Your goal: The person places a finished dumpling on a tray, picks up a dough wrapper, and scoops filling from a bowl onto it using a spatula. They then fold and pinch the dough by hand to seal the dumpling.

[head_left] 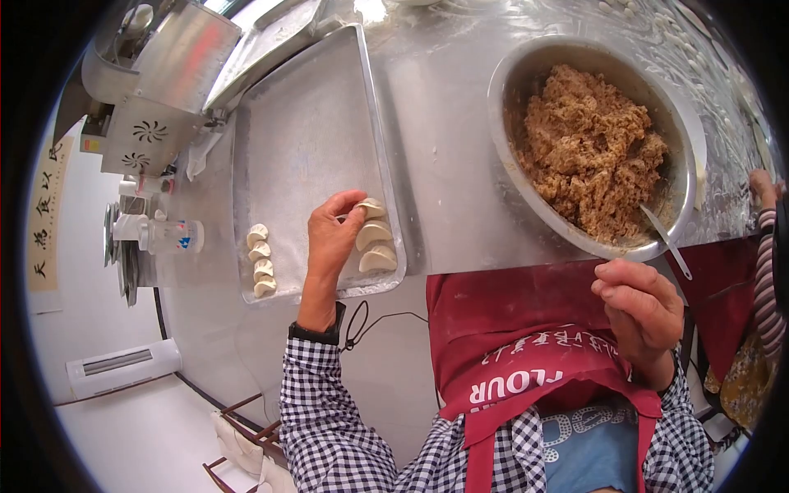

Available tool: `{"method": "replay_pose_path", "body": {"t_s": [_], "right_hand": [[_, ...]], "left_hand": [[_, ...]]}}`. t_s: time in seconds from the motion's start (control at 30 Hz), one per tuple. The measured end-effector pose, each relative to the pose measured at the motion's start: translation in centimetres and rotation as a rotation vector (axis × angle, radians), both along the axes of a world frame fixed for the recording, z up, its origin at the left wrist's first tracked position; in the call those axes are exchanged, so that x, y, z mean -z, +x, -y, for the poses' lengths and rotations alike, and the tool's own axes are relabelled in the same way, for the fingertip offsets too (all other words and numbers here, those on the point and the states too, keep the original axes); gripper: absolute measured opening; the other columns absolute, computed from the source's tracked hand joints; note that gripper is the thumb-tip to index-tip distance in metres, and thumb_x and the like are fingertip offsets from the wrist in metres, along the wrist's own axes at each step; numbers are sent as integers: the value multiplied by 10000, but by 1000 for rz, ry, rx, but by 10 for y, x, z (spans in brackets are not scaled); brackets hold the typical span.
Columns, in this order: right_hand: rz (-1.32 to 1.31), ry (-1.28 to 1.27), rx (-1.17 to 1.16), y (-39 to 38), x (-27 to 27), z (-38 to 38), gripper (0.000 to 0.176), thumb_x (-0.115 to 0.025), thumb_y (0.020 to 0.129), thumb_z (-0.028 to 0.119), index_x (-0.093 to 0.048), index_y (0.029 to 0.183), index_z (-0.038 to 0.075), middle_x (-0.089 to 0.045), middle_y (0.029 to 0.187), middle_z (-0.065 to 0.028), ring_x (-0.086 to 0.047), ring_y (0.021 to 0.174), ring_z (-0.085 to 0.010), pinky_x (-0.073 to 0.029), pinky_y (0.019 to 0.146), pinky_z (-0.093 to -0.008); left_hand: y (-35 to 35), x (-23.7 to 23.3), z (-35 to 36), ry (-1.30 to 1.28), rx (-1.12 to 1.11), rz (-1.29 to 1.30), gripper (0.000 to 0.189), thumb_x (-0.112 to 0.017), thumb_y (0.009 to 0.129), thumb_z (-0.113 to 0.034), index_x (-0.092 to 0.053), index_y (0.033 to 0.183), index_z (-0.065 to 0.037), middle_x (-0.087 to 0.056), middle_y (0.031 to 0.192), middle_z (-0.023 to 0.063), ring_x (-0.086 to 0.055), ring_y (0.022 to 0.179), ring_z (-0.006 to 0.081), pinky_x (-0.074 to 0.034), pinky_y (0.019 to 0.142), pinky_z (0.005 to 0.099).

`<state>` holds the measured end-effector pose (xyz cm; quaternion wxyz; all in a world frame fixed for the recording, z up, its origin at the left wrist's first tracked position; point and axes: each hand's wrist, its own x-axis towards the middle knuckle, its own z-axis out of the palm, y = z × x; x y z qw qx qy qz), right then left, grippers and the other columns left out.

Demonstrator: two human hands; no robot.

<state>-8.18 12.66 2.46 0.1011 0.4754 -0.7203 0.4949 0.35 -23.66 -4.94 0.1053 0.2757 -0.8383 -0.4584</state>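
My left hand (335, 230) is over the right side of a floured metal tray (308, 123), its thumb and fingers pinched on a folded dumpling (372, 209). Just below it, more dumplings (378, 259) lie in the same column. A second column of several smaller dumplings (260, 249) runs along the tray's lower left. My right hand (641, 308) is raised in front of the red apron, fingers curled together, below the big metal bowl (503, 148). Whether anything is between those fingertips cannot be made out. Brown filling (588, 148) fills much of the bowl.
A white-handled spoon (667, 241) leans on the bowl's lower right rim. Metal machinery (164, 82) stands at the upper left, near another tray (263, 41). Plastic jars (177, 236) are at the left. A co-worker's hand (764, 187) and striped sleeve show at the right edge.
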Motion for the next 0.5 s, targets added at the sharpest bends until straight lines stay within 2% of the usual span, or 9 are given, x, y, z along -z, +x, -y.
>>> {"method": "replay_pose_path", "body": {"t_s": [0.27,0.33,0.5], "right_hand": [[41,-6,-22,3,5,2,150,-645,711,-69,-593,842,-18,-636,885,-193,-638,708,-217,-524,619,-278],[33,6,-18,3,5,0,145,-642,714,-69,-591,841,-20,-636,887,-191,-637,713,-219,-524,622,-279],[65,-5,-16,2,7,-1,148,-638,714,-73,-591,843,-18,-635,890,-189,-639,725,-226,-525,632,-281]], "left_hand": [[5,-9,-6,5,18,35,233,-619,788,-96,-642,1004,-11,-657,897,61,-602,813,129,-483,728,259],[10,-12,-6,69,-47,-24,225,-635,784,-110,-639,984,-5,-646,932,80,-602,856,139,-482,746,265],[30,-19,-4,47,-111,27,205,-682,750,-125,-641,917,-14,-617,1016,100,-600,878,153,-488,752,272]]}}
